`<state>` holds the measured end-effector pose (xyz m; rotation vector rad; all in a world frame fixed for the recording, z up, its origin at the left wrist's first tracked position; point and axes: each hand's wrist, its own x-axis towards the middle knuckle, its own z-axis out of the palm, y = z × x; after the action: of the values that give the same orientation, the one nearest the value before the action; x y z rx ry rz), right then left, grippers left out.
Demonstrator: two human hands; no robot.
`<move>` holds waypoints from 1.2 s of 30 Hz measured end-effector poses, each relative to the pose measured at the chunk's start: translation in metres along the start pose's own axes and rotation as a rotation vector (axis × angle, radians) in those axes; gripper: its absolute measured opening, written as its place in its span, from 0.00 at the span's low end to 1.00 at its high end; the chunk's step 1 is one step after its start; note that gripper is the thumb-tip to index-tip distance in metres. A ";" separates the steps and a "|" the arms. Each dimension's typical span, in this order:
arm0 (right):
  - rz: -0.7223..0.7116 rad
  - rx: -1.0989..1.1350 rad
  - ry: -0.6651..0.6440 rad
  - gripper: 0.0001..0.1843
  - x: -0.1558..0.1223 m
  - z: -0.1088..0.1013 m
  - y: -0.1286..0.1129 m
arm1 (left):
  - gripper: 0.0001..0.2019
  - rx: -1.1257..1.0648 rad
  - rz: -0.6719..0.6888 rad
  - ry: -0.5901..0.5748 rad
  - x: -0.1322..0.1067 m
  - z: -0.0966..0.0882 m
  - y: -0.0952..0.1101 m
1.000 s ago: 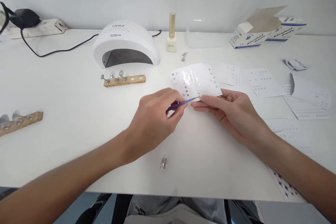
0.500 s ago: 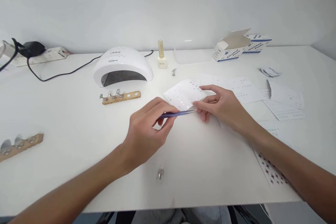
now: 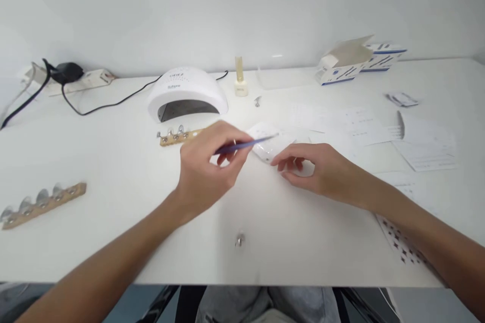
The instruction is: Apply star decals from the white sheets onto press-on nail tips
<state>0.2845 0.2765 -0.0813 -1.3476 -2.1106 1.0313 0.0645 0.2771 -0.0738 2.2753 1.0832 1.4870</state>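
Note:
My left hand is closed around purple tweezers; their thin tips point right, over a white sheet of small shiny nail stickers. Blur hides whether anything sits between the tips. My right hand is at the sheet's lower right, its index fingertip at the near corner. Its fingers are bent, with a gap between index and thumb. A clear nail tip on a small metal stand is on the table below my hands. Another such nail tip stands beyond the sheet.
A white nail lamp and a polish bottle stand at the back. Wooden holders with nail tips lie left, one partly behind my left hand. Sticker sheets spread to the right; alcohol-pad boxes sit behind.
The tweezers' tips have moved up and away from my right fingers, over the sheet. My right hand has shifted to the sheet's near corner, its thumb now apart. The whole view has shifted slightly.

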 end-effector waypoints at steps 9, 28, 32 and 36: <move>-0.156 -0.065 -0.322 0.16 -0.027 0.038 -0.017 | 0.05 0.000 -0.136 0.005 -0.001 0.000 -0.002; -0.165 0.026 -0.148 0.06 -0.030 0.072 -0.034 | 0.05 0.016 -0.126 -0.014 -0.002 0.004 -0.002; -0.199 0.072 -0.104 0.07 -0.029 0.070 -0.030 | 0.06 -0.001 -0.108 0.015 -0.001 0.004 -0.003; -0.181 0.216 -0.120 0.07 -0.025 0.055 -0.024 | 0.07 -0.008 -0.102 0.050 0.000 0.002 -0.001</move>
<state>0.2436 0.2289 -0.0966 -0.9962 -2.0897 1.2481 0.0653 0.2786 -0.0749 2.1536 1.1867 1.5127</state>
